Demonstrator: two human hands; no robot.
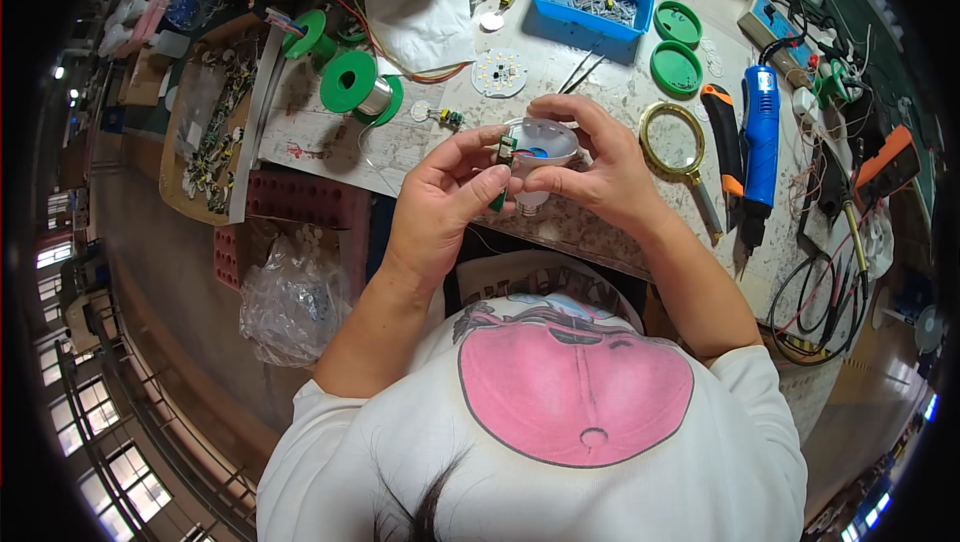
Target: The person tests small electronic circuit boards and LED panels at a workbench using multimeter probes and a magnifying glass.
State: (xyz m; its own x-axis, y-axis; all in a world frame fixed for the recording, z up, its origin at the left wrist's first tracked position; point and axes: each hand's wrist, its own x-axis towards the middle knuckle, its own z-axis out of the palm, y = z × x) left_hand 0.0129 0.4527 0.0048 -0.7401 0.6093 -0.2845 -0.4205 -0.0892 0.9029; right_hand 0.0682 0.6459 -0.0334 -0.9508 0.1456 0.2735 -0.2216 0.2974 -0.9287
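Between my hands, above the near edge of the workbench, is a white bulb housing [553, 155], its wide mouth tipped up and something blue inside. My right hand [600, 164] grips its rim with thumb and fingers. In my left hand [455, 177], a small green circuit board [507, 150] is pinched upright against the housing's left side. Just beyond lie a round white LED board [498, 73], a small driver board with a round disc [437, 115] and a pair of tweezers [583, 74].
Green solder spools [366, 92] stand at left, a blue bin [591, 4] of small parts at the back. To the right lie green lids [677, 69], a magnifying glass [672, 139], an orange-black knife [722, 142], a blue electric screwdriver [761, 147] and tangled cables. A plastic bag [295, 297] hangs lower left.
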